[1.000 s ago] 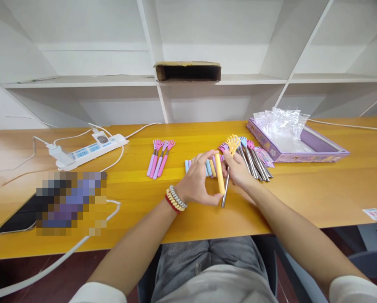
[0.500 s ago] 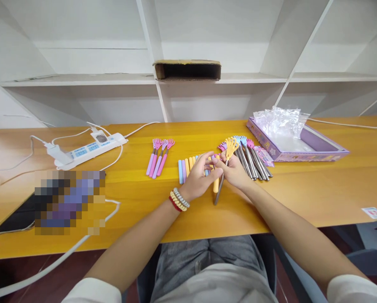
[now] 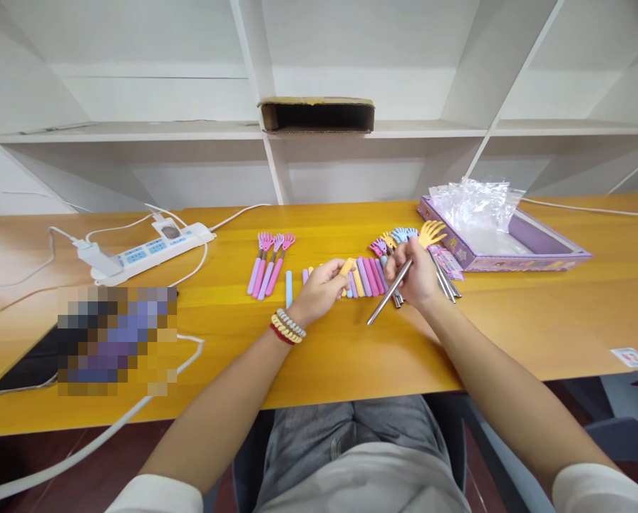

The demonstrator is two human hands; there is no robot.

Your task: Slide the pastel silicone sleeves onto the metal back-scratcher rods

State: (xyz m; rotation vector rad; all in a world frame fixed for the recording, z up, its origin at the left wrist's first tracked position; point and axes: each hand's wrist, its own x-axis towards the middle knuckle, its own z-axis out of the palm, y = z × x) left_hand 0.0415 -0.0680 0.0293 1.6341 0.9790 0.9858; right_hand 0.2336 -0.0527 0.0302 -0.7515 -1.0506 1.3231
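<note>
Bags in box near yellow claw

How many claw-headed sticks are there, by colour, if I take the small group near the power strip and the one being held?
Purple-handled sticks: 2
Pink-handled sticks: 2
Yellow-headed stick, held, with bare metal shaft: 1
Total: 5

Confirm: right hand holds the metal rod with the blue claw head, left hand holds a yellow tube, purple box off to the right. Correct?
One miss: in the head view, the claw head on the metal rod in the right hand is yellow, not blue. The left hand with a yellow tube and the purple box stand as stated.
</note>
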